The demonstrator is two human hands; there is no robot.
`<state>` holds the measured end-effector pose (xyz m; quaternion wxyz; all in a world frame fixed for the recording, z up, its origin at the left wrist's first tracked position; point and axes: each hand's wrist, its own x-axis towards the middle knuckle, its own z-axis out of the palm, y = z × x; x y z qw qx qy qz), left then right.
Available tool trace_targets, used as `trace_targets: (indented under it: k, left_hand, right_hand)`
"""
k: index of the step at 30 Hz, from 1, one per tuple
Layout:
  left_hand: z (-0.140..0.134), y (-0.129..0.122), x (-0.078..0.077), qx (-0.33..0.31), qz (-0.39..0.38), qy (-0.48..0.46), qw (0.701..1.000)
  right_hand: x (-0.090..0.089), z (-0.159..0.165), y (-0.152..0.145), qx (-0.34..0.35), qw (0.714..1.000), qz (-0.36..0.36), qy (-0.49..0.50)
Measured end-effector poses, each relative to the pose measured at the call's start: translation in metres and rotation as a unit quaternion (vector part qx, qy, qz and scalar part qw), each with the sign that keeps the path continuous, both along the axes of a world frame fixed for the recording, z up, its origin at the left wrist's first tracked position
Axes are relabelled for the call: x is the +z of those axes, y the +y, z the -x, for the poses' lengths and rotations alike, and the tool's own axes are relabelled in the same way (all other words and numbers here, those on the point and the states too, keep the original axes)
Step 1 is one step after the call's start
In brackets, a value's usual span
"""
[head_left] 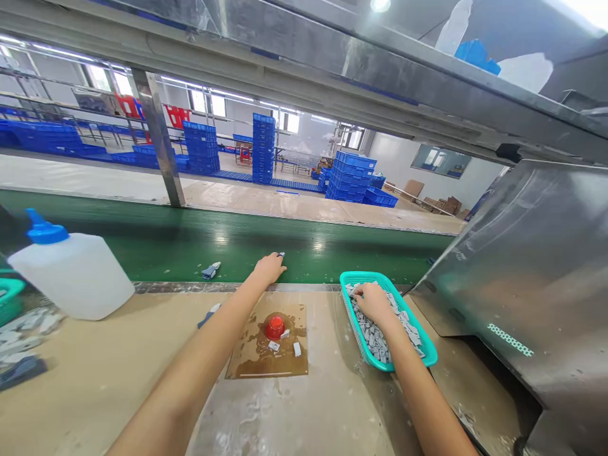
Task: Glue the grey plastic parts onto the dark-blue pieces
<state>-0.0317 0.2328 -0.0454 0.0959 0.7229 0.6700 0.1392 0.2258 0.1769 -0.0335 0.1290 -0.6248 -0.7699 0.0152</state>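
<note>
My left hand [270, 268] reaches over the green conveyor belt [237, 237], its fingers closed on a small grey-and-white plastic part [281, 254] that shows only at the fingertips. Inside the teal basket [430, 354], my right hand [373, 300] has its fingers bent together among many small grey plastic pieces [377, 342]; what they pinch is hidden. Between my arms a wet brown board [266, 368] bears a red round cup [275, 327] with a few small white-grey pieces [297, 349] beside it.
Another blue-grey and white part [211, 270] lies on the belt; a similar one [209, 315] is partly behind my left forearm. At left stand a white bottle [76, 272] with a blue nozzle and a pile of loose parts [23, 342]. A metal housing [536, 272] rises at right.
</note>
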Motion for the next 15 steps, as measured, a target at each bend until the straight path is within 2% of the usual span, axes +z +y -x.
trace_targets:
  k: [7,10,12,14,15]
  left_hand:
    - [0.019,-0.012,0.013,0.091,0.008,-0.085,0.992]
    - [0.029,-0.028,0.022,0.100,0.009,-0.166,0.981]
    - [0.031,-0.046,0.027,0.083,0.012,-0.222,0.971]
    - [0.031,-0.070,0.033,0.059,0.023,-0.322,0.945]
    - [0.030,-0.082,0.035,0.052,0.034,-0.397,0.916]
  right_hand:
    - [0.005,0.000,-0.001,0.003,0.994,-0.049,0.100]
    - [0.010,0.005,-0.007,0.011,0.987,-0.060,0.149]
    - [0.014,0.015,-0.016,0.032,0.979,-0.059,0.192]
    - [0.019,0.030,-0.030,0.076,0.962,-0.041,0.259]
    - [0.022,0.040,-0.038,0.104,0.949,-0.024,0.297]
